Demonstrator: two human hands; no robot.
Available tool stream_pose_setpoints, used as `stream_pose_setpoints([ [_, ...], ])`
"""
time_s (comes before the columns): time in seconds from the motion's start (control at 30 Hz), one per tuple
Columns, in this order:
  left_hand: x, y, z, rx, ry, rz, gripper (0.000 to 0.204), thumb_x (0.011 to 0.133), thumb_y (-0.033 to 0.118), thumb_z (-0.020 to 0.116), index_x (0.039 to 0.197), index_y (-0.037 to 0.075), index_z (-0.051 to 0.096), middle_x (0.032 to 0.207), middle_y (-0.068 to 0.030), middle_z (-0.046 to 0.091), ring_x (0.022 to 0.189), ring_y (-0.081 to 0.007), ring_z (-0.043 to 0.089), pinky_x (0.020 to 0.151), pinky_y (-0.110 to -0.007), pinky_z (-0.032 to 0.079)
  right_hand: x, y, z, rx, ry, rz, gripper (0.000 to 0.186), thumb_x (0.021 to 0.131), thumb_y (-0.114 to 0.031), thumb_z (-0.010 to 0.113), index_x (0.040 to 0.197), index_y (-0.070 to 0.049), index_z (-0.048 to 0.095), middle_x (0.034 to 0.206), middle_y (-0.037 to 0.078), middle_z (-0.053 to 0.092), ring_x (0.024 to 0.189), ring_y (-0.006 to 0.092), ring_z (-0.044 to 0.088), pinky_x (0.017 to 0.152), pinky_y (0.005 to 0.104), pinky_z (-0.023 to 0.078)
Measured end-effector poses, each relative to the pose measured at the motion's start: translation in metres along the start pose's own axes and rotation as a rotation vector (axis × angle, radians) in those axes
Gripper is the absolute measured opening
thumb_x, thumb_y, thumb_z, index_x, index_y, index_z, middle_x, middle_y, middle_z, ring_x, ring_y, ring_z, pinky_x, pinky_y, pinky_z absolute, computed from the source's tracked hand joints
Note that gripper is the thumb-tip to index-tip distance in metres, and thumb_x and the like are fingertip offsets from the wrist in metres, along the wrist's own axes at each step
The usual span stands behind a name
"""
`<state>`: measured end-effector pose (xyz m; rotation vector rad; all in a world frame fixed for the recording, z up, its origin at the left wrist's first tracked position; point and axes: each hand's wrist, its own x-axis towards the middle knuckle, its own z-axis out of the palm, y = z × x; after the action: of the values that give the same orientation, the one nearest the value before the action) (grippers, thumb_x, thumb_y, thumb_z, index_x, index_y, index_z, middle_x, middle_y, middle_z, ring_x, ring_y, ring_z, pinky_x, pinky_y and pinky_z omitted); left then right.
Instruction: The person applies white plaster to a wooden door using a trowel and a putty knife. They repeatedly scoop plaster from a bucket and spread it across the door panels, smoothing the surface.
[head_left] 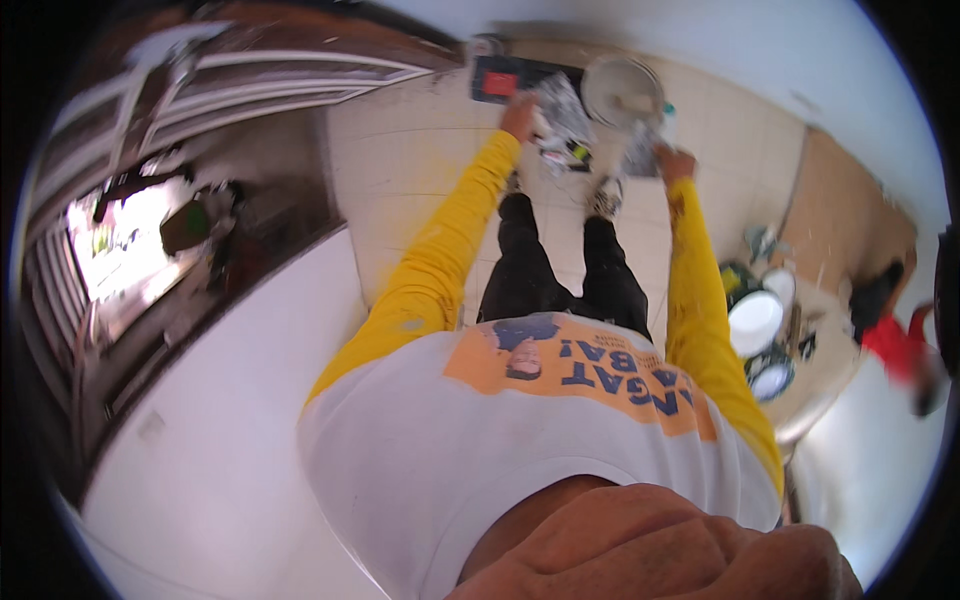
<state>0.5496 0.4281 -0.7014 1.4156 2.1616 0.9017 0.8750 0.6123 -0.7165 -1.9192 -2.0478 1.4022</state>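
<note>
On the floor (400,160), ahead of the person's feet, a bucket (622,92) stands close to the far wall. A flat tray (520,78) lies just left of the bucket, and crumpled sheets (565,115) lie between them, nearer the feet. The left hand (519,115) is at the sheets' left edge; the right hand (676,162) is at their right, below the bucket. Well apart to the right, paint cans (757,330) sit on a low round stand (820,400).
</note>
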Motion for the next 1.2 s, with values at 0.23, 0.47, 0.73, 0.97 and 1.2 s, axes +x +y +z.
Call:
stream_pose_setpoints([
  [0.23, -0.046, 0.124, -0.029, -1.623, 0.068, -0.816, 0.028, 0.097, 0.033, 0.062, 0.113, 0.015, 0.049, 0.103, -0.0161, 0.07, 0.092, -0.0302, 0.073, 0.072, -0.046, 0.062, -0.119, -0.061, -0.048, 1.41, -0.673, 0.093, 0.043, 0.099, -0.023, 0.062, 0.137, -0.002, 0.054, 0.133, 0.01, 0.063, 0.123, 0.0266, 0.059, 0.108, 0.0432, 0.045],
  [0.47, -0.022, 0.232, -0.112, -0.741, 0.147, -0.287, 0.025, 0.101, 0.032, 0.061, 0.107, 0.008, 0.059, 0.092, -0.0001, 0.06, 0.091, -0.0084, 0.058, 0.08, -0.027, 0.048, -0.184, -0.214, -0.073, 1.607, -0.919, -0.164, 0.05, 0.099, -0.028, 0.063, 0.143, -0.009, 0.048, 0.14, 0.009, 0.058, 0.127, 0.0271, 0.057, 0.109, 0.0466, 0.045],
  [0.73, -0.037, 0.36, -0.515, 0.171, 0.735, 0.529, 0.035, 0.103, 0.027, 0.051, 0.122, 0.002, 0.066, 0.122, -0.0116, 0.066, 0.115, -0.0231, 0.063, 0.106, -0.034, 0.046, -0.24, -0.348, -0.171, 1.414, -0.662, -0.725, 0.039, 0.099, -0.024, 0.065, 0.131, -0.004, 0.057, 0.124, 0.01, 0.066, 0.115, 0.0243, 0.063, 0.1, 0.0403, 0.05],
  [0.97, -0.138, 0.385, -0.737, 0.898, 1.092, 0.23, 0.034, 0.103, 0.027, 0.051, 0.121, 0.003, 0.065, 0.121, -0.0121, 0.065, 0.113, -0.0236, 0.063, 0.103, -0.034, 0.047, -0.239, -0.343, -0.184, 1.17, -0.371, -0.871, 0.038, 0.098, -0.022, 0.067, 0.129, -0.001, 0.059, 0.119, 0.009, 0.068, 0.109, 0.0221, 0.065, 0.094, 0.037, 0.052],
  [1.2, -0.175, 0.373, -0.754, 0.911, 1.048, 0.164, 0.033, 0.102, 0.028, 0.051, 0.12, 0.003, 0.064, 0.121, -0.0126, 0.065, 0.11, -0.0241, 0.063, 0.1, -0.035, 0.048, -0.283, -0.389, -0.17, 1.287, -0.602, -0.896, 0.037, 0.098, -0.022, 0.067, 0.128, -0.003, 0.06, 0.127, 0.009, 0.066, 0.118, 0.0234, 0.062, 0.104, 0.0379, 0.049],
])
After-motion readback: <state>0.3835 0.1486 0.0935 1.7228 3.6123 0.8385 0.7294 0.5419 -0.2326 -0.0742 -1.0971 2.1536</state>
